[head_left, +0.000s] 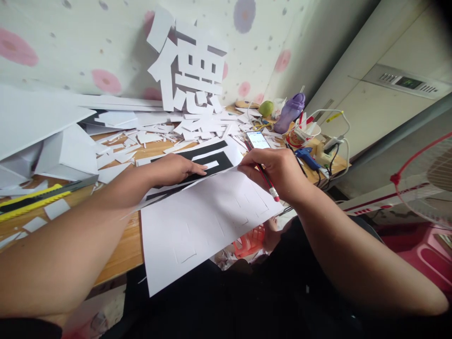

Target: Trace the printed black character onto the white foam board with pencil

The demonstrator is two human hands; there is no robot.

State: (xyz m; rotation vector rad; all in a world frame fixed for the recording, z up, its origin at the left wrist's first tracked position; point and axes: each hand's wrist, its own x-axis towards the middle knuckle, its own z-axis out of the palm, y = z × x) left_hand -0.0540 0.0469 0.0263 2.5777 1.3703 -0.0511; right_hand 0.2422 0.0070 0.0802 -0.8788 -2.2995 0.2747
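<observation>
My left hand [173,170] lies on a sheet with black printed shapes [221,162], its fingers spread out. A large white sheet [208,216] with thin line marks hangs over the table's front edge, just below the printed one. My right hand [278,172] holds a red and black pencil [267,181], its eraser end pointing toward me. Thumb and fingers of that hand also pinch a paper edge at the right of the printed shapes; which layer is pinched, I cannot tell.
White cut pieces [201,126] litter the wooden table [129,245]. Behind stands a white cut-out character [199,70]. A yellow cutter [35,200] lies left. On the right are a phone [257,140], purple bottle [290,113], bowl [300,136], blue glue gun [308,157] and fan [431,179].
</observation>
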